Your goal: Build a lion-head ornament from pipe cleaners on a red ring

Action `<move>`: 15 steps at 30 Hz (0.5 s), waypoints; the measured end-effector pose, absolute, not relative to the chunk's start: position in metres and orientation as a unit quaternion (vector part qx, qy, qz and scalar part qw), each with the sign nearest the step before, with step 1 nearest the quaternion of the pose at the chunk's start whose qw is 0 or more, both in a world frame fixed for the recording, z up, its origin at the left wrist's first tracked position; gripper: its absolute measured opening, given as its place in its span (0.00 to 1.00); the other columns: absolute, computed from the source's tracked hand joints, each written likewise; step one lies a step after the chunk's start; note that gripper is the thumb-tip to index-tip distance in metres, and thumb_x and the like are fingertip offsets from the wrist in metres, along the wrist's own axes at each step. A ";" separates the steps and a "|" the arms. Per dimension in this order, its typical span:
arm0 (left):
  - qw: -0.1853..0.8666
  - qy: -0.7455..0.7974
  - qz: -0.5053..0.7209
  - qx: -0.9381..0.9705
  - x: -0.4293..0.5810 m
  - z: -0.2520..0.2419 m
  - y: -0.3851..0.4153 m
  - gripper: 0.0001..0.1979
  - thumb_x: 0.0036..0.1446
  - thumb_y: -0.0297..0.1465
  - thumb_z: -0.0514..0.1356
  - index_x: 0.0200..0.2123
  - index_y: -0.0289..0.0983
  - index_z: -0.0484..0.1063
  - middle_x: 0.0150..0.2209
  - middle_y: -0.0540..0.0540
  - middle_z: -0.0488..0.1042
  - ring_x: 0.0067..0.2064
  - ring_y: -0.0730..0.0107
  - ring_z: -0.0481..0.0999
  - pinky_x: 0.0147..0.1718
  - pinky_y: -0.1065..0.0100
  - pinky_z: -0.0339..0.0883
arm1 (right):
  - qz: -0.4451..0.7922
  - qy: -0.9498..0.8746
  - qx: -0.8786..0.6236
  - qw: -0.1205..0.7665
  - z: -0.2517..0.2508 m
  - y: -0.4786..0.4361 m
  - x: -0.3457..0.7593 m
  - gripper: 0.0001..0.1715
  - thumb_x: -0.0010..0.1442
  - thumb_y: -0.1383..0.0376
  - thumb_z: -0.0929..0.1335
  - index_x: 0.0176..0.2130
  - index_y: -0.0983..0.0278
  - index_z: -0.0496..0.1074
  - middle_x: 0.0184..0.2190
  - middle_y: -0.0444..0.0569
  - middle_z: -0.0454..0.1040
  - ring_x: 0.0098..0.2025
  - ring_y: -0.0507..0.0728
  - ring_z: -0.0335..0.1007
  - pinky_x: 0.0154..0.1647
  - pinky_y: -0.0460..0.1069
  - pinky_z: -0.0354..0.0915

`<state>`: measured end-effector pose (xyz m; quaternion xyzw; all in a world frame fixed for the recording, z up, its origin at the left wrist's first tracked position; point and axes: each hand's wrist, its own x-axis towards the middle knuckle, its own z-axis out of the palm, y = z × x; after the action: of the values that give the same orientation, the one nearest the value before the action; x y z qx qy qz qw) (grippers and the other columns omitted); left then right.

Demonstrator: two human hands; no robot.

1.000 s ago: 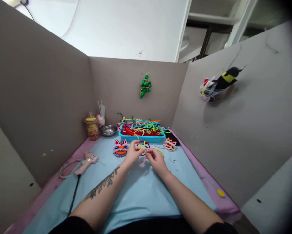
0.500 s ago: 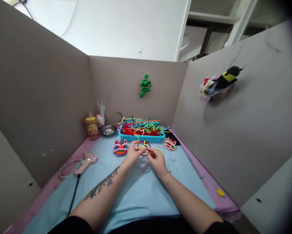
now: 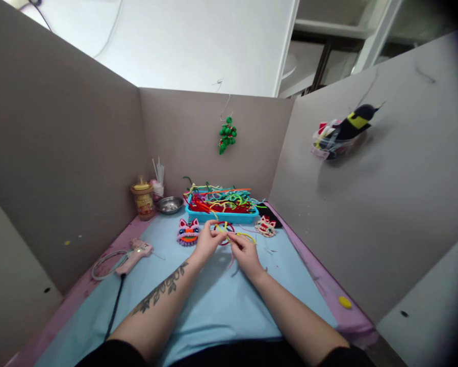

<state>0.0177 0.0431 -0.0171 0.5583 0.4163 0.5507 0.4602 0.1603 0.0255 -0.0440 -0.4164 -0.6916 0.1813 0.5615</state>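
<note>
Over the middle of the blue sheet, my left hand (image 3: 209, 239) pinches the side of a small ring-shaped frame of red and yellow pipe cleaners (image 3: 223, 226). My right hand (image 3: 246, 252) is closed at the frame's near edge, its fingertips almost touching those of the left. A pink pipe cleaner (image 3: 231, 261) dangles below the right fingertips; its upper part is hidden by them. Left of my hands lies a pink and purple lion-head piece (image 3: 188, 232). Further right sits a cream and red lion-head piece (image 3: 266, 227).
Behind the hands stands a blue tray (image 3: 223, 218) heaped with coloured pipe cleaners. To the left are a pink glue gun (image 3: 135, 256) with its cord, a metal bowl (image 3: 170, 205) and a lidded cup (image 3: 143, 202). A yellow disc (image 3: 345, 302) lies at right. Grey partitions (image 3: 209, 153) surround the table.
The loose end of the pink pipe cleaner has swung to the right, and the frame has shifted slightly left. Both hands keep their pinch in nearly the same place.
</note>
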 end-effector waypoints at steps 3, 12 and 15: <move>0.450 0.423 0.546 0.566 0.018 -0.015 0.042 0.26 0.42 0.33 0.65 0.45 0.33 0.60 0.21 0.51 0.72 0.25 0.71 0.72 0.25 0.72 0.63 | 0.179 -0.699 -0.408 0.559 -0.044 0.026 0.160 0.17 0.54 0.68 0.62 0.41 0.61 0.75 0.32 0.50 0.74 0.34 0.55 0.68 0.37 0.50 0.65; 0.434 0.433 0.536 0.581 0.015 -0.018 0.045 0.27 0.43 0.32 0.64 0.47 0.33 0.60 0.21 0.51 0.71 0.25 0.71 0.72 0.24 0.73 0.61 | 0.189 -0.719 -0.387 0.545 -0.044 0.029 0.164 0.20 0.55 0.70 0.60 0.42 0.60 0.75 0.29 0.48 0.68 0.33 0.54 0.66 0.37 0.50 0.64; 0.422 0.447 0.530 0.584 0.015 -0.020 0.046 0.28 0.43 0.32 0.64 0.47 0.33 0.60 0.21 0.51 0.72 0.25 0.70 0.73 0.24 0.72 0.62 | 0.184 -0.720 -0.395 0.540 -0.044 0.030 0.165 0.21 0.54 0.71 0.59 0.42 0.60 0.75 0.28 0.48 0.67 0.32 0.54 0.65 0.37 0.50 0.64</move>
<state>0.0148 0.0457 -0.0199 0.5843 0.4468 0.5303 0.4217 0.1651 0.0296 -0.0438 -0.3951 -0.7204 0.1836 0.5396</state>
